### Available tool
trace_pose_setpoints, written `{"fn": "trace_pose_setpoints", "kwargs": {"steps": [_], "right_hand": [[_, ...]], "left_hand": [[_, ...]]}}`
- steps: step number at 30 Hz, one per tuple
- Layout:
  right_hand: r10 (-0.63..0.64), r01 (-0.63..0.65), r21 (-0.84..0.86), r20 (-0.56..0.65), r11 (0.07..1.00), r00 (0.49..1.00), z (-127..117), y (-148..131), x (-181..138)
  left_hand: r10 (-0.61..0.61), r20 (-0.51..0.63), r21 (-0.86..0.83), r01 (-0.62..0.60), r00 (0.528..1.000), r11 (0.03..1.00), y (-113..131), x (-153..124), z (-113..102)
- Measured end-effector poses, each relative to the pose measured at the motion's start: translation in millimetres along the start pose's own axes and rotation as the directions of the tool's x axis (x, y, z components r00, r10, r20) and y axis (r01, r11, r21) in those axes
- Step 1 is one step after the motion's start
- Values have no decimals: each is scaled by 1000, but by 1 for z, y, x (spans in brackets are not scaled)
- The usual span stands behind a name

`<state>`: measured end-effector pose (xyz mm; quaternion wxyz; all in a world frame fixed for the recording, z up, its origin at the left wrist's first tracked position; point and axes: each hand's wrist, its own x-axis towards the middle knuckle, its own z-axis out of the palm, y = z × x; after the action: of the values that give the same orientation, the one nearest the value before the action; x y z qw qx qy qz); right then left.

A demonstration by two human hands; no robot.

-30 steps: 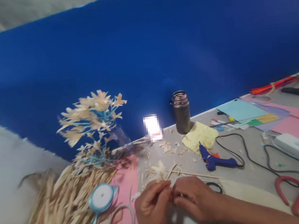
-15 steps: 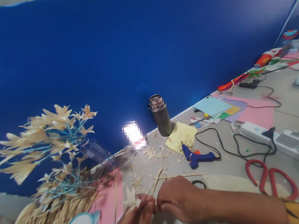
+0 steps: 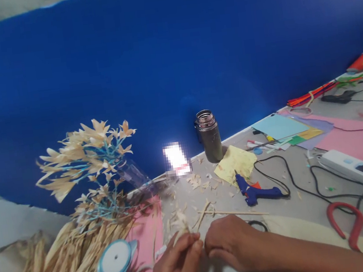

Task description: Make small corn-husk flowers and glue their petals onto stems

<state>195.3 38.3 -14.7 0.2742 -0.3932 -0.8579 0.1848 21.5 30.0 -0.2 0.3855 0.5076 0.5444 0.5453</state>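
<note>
My left hand [image 3: 177, 262] is closed in a pinch, low in the middle of the head view. A small pale flower [image 3: 180, 222] of dried husk pokes up from its fingertips, slightly blurred. Close on its right is my right hand [image 3: 230, 242], its fingers curled down; whatever they grip is hidden behind the knuckles. A thin wooden stick [image 3: 237, 213] and curled husk strips [image 3: 204, 215] lie just beyond the hands. At left, a turquoise-rimmed white spool [image 3: 115, 259] rests by a heap of dried husks [image 3: 65, 265]. Finished-looking husk flowers [image 3: 94, 153] on blue stems stand behind it.
A blue glue gun [image 3: 257, 190] lies by yellow paper [image 3: 234, 162], near a dark flask [image 3: 211, 139] without its lid. Red-handled scissors [image 3: 354, 225], a white power strip [image 3: 347, 164] and black cables occupy the right. Husk scraps [image 3: 196, 180] litter the table before the blue wall.
The view has turned left, so everything sits further right in the picture. Both hands stay close together, and the pale flower's petals look less spread than before.
</note>
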Motion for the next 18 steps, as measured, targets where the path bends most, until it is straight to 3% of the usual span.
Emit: {"fn": "trace_pose_setpoints", "kwargs": {"steps": [2, 5, 10, 14, 16, 18], "right_hand": [[19, -19, 2, -69, 1000, 997, 2, 3, 0], [30, -8, 80, -275, 997, 961, 5, 7, -1], [10, 52, 95, -558, 994, 830, -5, 19, 1], [23, 25, 64, -653, 998, 757, -11, 30, 3], [15, 25, 51, -649, 998, 760, -11, 31, 3], [-17, 35, 16, -634, 999, 773, -8, 31, 4]], "left_hand": [[-87, 44, 0, 87, 995, 996, 0, 2, 2], [-135, 113, 11, 134, 984, 991, 3, 10, -1], [-67, 315, 265, -20, 947, 964, 19, 35, 1], [-1, 449, 444, -223, 894, 868, 20, 73, 40], [18, 455, 583, -313, 890, 750, 12, 101, 68], [-43, 417, 691, -286, 908, 664, 1, 131, 98]]}}
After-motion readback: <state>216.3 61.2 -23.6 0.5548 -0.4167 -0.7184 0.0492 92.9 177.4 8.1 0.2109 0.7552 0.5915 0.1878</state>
